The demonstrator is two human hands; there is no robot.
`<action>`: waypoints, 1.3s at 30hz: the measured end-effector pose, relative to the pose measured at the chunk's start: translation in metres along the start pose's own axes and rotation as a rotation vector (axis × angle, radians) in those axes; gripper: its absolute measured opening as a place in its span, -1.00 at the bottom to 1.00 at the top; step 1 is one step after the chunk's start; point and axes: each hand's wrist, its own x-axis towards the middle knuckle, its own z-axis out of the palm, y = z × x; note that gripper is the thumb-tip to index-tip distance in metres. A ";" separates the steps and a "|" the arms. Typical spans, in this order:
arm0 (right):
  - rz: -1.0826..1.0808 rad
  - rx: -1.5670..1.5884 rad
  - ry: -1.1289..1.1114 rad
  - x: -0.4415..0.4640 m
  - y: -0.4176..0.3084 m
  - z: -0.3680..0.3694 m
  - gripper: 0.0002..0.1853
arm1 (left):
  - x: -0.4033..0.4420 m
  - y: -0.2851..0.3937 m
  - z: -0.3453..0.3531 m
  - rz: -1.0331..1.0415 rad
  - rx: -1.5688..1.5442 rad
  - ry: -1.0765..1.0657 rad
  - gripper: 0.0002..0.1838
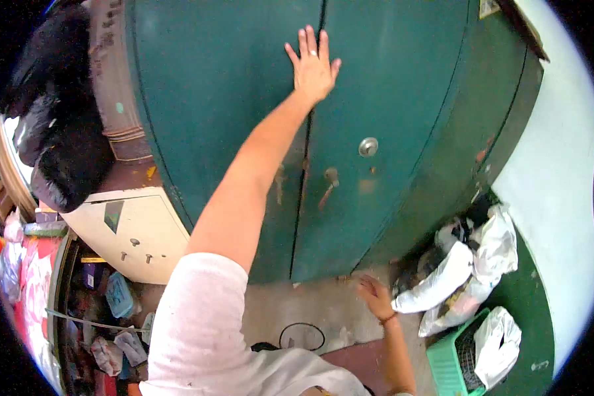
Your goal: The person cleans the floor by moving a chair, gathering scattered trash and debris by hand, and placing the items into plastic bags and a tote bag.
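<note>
My left hand (315,72) lies flat with spread fingers against the tall green metal cabinet (224,72), high up by the seam between its two doors. A ring shows on one finger. Below it, on the right door, are a round silver dial (368,146) and a handle (328,185) that points down. Low in front of the cabinet, my right hand (376,298) hangs in the air with a bracelet at the wrist. Its fingers are stretched out, slightly blurred, and hold nothing that I can see.
A cream metal cabinet (138,234) stands at left, with a cardboard box (115,72) and black plastic bags (72,158) above it. White bags (442,280) and a green basket (445,366) sit at right. A thin black loop (302,323) lies on the floor.
</note>
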 end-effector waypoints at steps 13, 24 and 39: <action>0.566 -0.727 0.796 -0.265 0.014 -0.124 -0.61 | -0.003 -0.014 0.049 0.190 0.036 0.238 -0.36; 0.951 -0.304 1.227 -0.539 0.058 -0.023 -0.38 | 0.013 -0.092 0.152 0.257 0.526 -0.275 -0.36; 1.094 0.686 1.265 -0.488 0.133 -0.021 -0.74 | -0.063 -0.119 0.112 0.446 0.570 -0.284 -0.48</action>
